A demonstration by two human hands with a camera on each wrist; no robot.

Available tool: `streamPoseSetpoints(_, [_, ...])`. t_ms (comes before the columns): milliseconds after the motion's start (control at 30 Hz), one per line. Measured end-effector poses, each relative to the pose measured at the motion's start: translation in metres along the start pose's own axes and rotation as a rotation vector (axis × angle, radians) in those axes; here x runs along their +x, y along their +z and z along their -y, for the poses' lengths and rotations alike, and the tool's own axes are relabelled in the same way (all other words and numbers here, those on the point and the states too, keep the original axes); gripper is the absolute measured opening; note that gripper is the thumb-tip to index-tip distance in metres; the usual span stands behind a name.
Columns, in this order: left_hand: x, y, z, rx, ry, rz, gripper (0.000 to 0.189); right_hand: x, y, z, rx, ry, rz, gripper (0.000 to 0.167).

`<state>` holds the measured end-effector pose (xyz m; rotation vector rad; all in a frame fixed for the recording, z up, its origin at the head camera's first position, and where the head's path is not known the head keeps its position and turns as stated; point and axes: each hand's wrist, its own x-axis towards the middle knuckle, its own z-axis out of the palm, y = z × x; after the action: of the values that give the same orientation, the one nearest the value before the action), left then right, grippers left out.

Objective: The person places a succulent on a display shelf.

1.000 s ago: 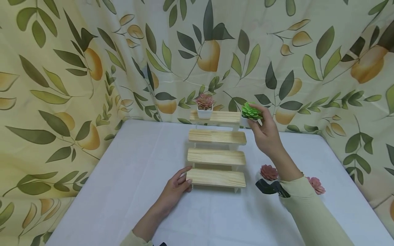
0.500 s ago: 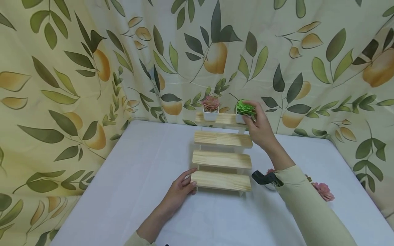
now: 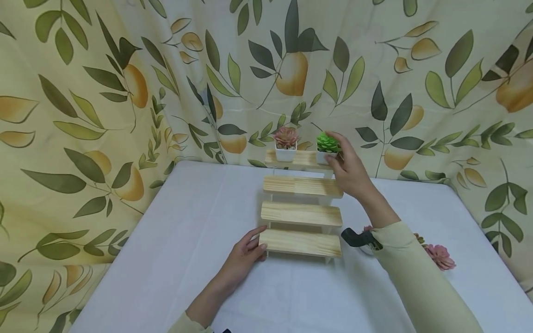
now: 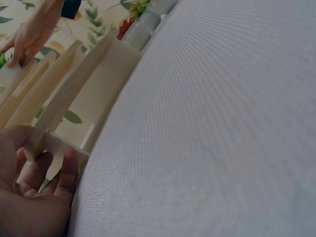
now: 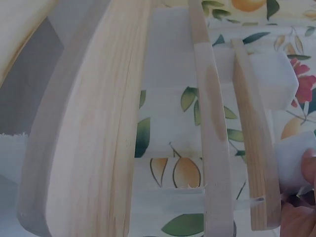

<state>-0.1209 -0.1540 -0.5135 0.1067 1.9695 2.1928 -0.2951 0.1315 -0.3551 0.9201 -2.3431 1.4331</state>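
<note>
In the head view a tiered display stand (image 3: 300, 242) with pale wooden planks stands on the white table. My left hand (image 3: 243, 252) grips the left end of its lowest plank, thumb and fingers around the corner in the left wrist view. At the top plank's right end, my right hand (image 3: 350, 166) holds a green artificial succulent (image 3: 327, 143) in a small white pot (image 5: 295, 163). The pot's base meets that plank in the right wrist view. On the top plank's left part sits a pink succulent (image 3: 286, 142) in a square white pot.
Right of the stand, partly behind the right sleeve (image 3: 416, 268), more potted succulents stand on the table, one with a pink rosette (image 3: 441, 257). A leaf-and-fruit patterned curtain (image 3: 266, 78) hangs close behind the top plank. A black wrist strap piece (image 3: 359, 238) juts from the right cuff.
My right hand has carried the green succulent left and down from beside the stand onto the top plank's right end. The left hand keeps its grip. The head view has shifted slightly.
</note>
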Motion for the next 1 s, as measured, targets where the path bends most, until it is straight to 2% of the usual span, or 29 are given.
streamPoseSetpoints(233, [0.000,0.000,0.000,-0.002,0.009,0.005,0.052,0.002,-0.002,0.003,-0.028,0.014,0.012,0.062])
streamPoseSetpoints(467, [0.001,0.000,0.000,-0.002,0.009,0.002,0.052,0.002,-0.003,0.007,0.006,0.024,0.010,0.063])
streamPoseSetpoints(667, [0.001,0.001,0.002,-0.010,0.015,0.006,0.052,-0.001,-0.003,0.007,0.021,0.048,-0.011,0.073])
streamPoseSetpoints(800, [0.001,0.002,0.002,-0.004,0.007,0.006,0.053,-0.010,-0.004,0.003,-0.004,0.057,-0.061,0.076])
streamPoseSetpoints(1000, [0.000,0.001,0.001,0.015,0.010,0.006,0.053,-0.035,-0.005,-0.004,-0.038,0.068,-0.141,0.075])
